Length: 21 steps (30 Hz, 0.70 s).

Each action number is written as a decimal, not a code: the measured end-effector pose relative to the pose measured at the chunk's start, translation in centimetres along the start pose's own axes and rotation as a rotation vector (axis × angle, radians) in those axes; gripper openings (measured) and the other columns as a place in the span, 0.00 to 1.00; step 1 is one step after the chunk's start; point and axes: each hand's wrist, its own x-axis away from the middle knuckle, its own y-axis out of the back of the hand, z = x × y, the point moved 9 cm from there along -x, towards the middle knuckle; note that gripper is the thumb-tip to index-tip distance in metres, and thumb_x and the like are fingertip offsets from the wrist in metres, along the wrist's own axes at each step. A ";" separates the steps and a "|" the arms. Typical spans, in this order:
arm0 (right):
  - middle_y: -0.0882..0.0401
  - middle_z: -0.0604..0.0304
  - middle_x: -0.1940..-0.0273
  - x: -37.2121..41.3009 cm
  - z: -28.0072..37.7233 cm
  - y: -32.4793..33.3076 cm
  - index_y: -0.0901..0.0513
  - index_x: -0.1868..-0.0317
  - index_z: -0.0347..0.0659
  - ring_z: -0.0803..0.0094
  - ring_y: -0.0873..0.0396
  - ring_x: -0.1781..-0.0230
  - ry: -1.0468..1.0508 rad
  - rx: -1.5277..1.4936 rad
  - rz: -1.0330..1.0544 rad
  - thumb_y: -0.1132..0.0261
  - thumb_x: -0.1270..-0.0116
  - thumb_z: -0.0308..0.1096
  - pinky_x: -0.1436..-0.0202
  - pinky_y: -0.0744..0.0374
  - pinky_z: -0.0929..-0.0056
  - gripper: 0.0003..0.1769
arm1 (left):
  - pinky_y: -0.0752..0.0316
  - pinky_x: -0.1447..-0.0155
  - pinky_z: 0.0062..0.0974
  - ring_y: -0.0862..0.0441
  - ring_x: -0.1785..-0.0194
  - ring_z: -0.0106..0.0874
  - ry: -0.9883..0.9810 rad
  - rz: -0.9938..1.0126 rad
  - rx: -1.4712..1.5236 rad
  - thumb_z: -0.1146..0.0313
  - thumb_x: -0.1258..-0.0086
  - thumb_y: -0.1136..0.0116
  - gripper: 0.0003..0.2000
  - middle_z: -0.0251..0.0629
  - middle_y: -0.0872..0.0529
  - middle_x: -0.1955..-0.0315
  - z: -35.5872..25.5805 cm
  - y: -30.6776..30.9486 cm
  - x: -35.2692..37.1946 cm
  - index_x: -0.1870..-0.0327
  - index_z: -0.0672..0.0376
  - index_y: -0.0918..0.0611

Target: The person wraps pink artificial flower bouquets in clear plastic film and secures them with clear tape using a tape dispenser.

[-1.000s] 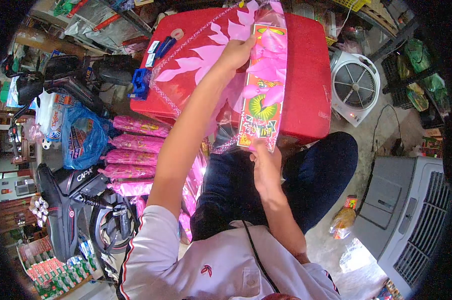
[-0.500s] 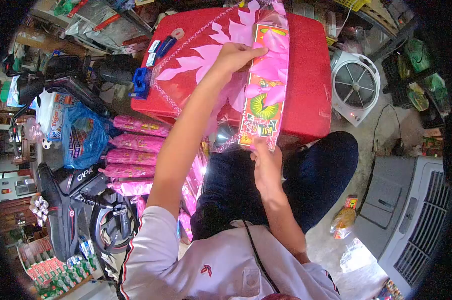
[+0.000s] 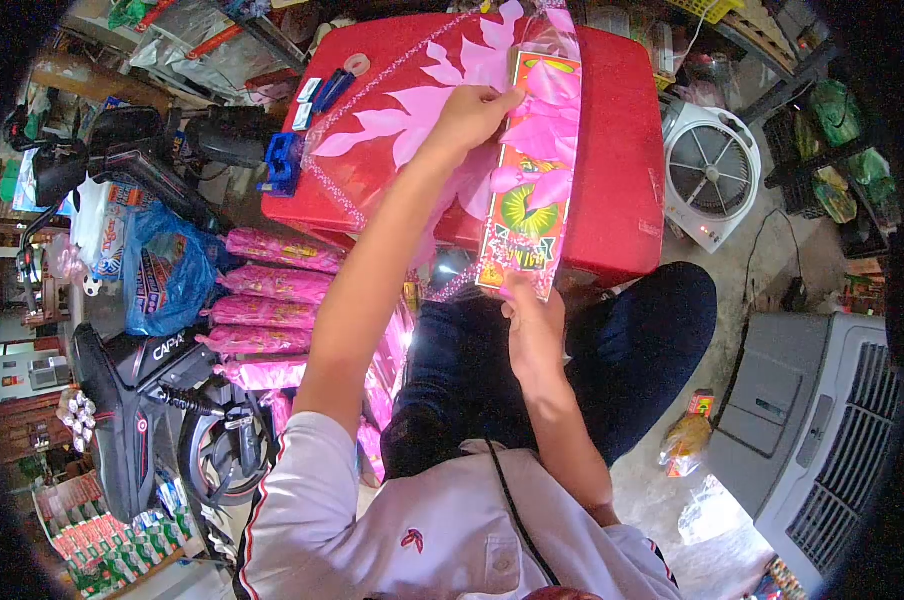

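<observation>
A long printed packet [image 3: 528, 212] in clear film with pink leaf patterns lies over the red box lid [image 3: 617, 150], its lower end over my lap. My left hand [image 3: 475, 118] pinches the film at the packet's upper left edge. At the bottom end, my right hand [image 3: 534, 318] grips the packet with the thumb on top. Pink patterned film [image 3: 402, 120] spreads to the left of the packet across the red surface.
Several pink wrapped packs [image 3: 272, 283] lie left of my legs, beside a blue bag [image 3: 162, 285] and a motorbike [image 3: 122, 400]. A blue tape dispenser [image 3: 279, 163] sits at the red box's left edge. Right are a fan [image 3: 712, 172] and a grey cooler [image 3: 812, 420].
My left hand has shifted slightly left, its fingertips drawing back from the pink shapes to the packet's edge. My right hand has barely moved.
</observation>
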 end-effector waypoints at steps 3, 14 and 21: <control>0.18 0.68 0.55 -0.1 -0.1 0.0 0.21 0.46 0.43 0.82 0.25 0.61 0.000 0.005 -0.004 0.32 0.31 0.37 0.60 0.32 0.78 0.16 | 0.25 0.66 0.30 0.15 0.72 0.29 -0.089 -0.061 -0.062 0.48 0.33 0.35 0.24 0.42 0.12 0.76 -0.6 0.4 0.3 0.68 0.68 0.14; 0.17 0.69 0.55 0.2 0.3 -0.1 0.20 0.47 0.43 0.83 0.24 0.62 -0.005 0.005 -0.054 0.31 0.32 0.38 0.61 0.33 0.78 0.16 | 0.22 0.60 0.37 0.13 0.67 0.44 -0.182 -0.250 -0.235 0.45 0.30 0.41 0.27 0.52 0.12 0.73 -2.1 0.9 2.4 0.67 0.69 0.14; 0.18 0.69 0.56 0.2 0.2 -0.2 0.20 0.49 0.43 0.83 0.26 0.64 0.003 -0.007 -0.060 0.31 0.32 0.38 0.62 0.32 0.79 0.15 | 0.22 0.58 0.36 0.13 0.65 0.43 -0.240 -0.413 -0.194 0.46 0.27 0.44 0.27 0.53 0.12 0.68 -4.1 2.8 5.4 0.62 0.69 0.15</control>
